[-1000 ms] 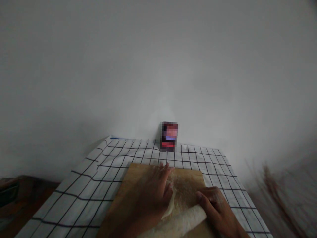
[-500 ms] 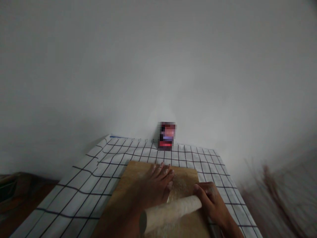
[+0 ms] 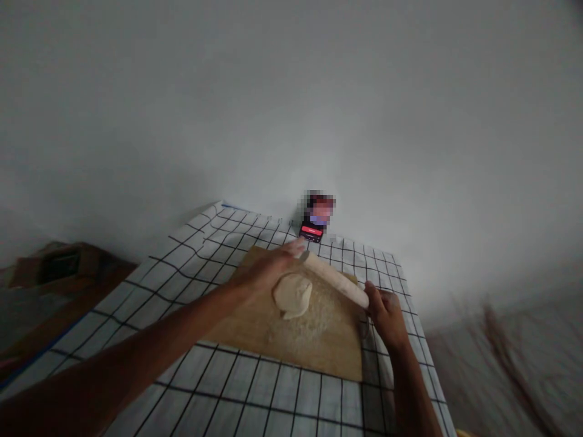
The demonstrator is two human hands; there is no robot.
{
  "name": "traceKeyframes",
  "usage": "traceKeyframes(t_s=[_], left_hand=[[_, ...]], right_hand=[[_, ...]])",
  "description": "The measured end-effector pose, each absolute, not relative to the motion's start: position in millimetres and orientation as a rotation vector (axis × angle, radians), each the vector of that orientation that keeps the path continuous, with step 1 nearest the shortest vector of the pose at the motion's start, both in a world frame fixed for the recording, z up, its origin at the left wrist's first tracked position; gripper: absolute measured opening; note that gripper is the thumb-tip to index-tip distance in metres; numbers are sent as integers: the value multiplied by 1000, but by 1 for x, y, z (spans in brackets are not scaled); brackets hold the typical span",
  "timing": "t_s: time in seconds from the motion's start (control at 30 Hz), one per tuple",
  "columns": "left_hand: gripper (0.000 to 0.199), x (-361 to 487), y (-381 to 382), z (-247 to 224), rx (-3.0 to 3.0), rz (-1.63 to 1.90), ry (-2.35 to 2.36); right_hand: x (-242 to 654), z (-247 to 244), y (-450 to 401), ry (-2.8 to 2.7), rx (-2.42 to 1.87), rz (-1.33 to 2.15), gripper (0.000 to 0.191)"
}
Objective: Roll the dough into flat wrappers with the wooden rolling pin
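A pale piece of dough (image 3: 294, 296) lies on the wooden board (image 3: 255, 334), with flour dusted around its right side. My right hand (image 3: 386, 309) is wrapped round the near right end of a wooden rolling pin (image 3: 337, 280), which slants over the far right part of the board. Past the dough, my left hand (image 3: 273, 264) reaches across the board's far left side with its fingers stretched out, close to the pin's other end. Whether those fingertips touch the pin I cannot tell.
A white cloth with dark grid lines (image 3: 246, 388) covers the table under the board. Against the wall stands a phone (image 3: 312, 232) with a blurred screen. An open cardboard box (image 3: 68, 264) is on the floor at left. A dark red, twig-like object (image 3: 501, 346) is at right.
My view has shifted, showing more of the board. My left hand has come off the dough area, uncovering the dough. The rolling pin has swung round and moved away from me.
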State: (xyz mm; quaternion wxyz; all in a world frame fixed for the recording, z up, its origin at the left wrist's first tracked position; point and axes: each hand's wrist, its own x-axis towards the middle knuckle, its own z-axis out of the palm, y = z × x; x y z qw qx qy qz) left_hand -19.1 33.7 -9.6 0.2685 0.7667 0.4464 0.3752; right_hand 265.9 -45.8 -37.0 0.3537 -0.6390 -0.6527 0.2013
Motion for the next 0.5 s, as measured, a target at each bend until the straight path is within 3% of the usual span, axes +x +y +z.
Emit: traceKeyframes(t_s=[0.17, 0.33, 0.5], left_hand=[[51, -57, 14, 21, 2052, 1000, 1144], [43, -38, -11, -9, 2427, 820, 1228], [35, -30, 11, -27, 2617, 800, 1358]], right_hand=[[237, -29, -44, -1915, -1721, 358, 64], [203, -18, -50, -2085, -1801, 144, 54], [206, -2, -31, -2219, -1890, -3, 54]])
